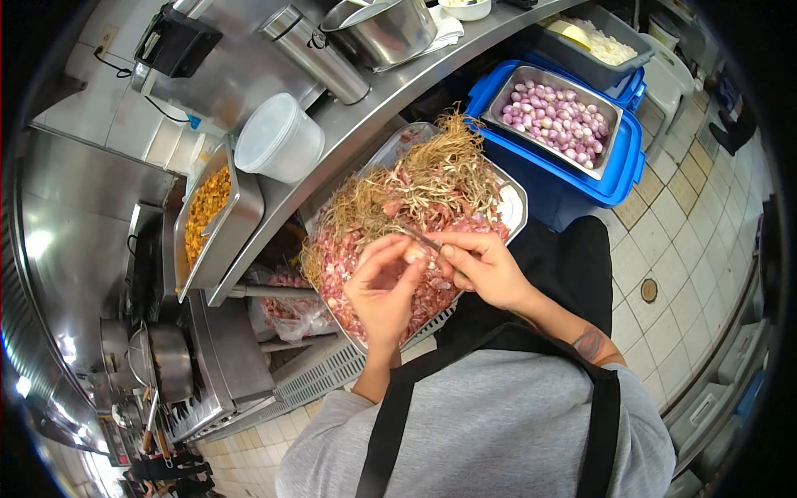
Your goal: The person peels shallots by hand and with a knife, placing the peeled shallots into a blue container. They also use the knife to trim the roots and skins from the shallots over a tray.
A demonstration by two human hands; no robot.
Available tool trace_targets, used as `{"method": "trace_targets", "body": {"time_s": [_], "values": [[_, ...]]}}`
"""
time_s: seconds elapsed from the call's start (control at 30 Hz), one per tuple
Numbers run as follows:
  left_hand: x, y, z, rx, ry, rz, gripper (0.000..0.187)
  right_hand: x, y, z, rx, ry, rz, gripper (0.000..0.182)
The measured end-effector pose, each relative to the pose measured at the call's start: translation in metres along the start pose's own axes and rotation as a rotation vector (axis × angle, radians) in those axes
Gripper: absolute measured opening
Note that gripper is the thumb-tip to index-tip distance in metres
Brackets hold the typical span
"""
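Over a metal tray (516, 217) heaped with reddish peelings, my left hand (386, 286) pinches a small pale shallot (414, 252) between thumb and fingers. My right hand (481, 266) is closed on a small knife (422, 238), its blade pointing up and left beside the shallot. Dry, tan root ends (444, 170) lie in a tangle on the far part of the heap. To the right, peeled purple shallots (556, 120) fill a steel pan that rests on a blue lid (618, 187).
A steel counter (332, 137) runs along the far left side, bearing a lidded plastic tub (278, 137), a steel flask (315, 54) and a pot (386, 33). A pan of orange food (207, 212) stands left. A grey bin (598, 62) of white pieces is at upper right.
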State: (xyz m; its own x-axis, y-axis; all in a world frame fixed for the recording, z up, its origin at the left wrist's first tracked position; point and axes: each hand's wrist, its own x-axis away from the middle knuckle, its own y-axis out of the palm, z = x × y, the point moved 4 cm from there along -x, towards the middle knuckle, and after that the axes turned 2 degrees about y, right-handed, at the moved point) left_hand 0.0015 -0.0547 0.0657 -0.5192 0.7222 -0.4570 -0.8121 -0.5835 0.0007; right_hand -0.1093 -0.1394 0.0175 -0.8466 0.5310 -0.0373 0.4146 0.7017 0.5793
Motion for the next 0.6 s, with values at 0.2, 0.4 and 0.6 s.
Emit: {"method": "trace_targets", "body": {"time_s": [0.2, 0.4, 0.6], "values": [[0.001, -0.003, -0.012, 0.192, -0.135, 0.050, 0.032, -0.001, -0.004, -0.007, 0.133, -0.086, 0.041, 0.029], [0.000, 0.000, -0.009, 0.200, -0.111, 0.016, 0.030, 0.011, 0.016, -0.030, 0.684, -0.583, 0.106, 0.033], [0.005, 0.005, -0.008, 0.160, -0.088, -0.058, 0.032, 0.006, 0.007, -0.027, 0.661, -0.511, 0.118, 0.030]]}}
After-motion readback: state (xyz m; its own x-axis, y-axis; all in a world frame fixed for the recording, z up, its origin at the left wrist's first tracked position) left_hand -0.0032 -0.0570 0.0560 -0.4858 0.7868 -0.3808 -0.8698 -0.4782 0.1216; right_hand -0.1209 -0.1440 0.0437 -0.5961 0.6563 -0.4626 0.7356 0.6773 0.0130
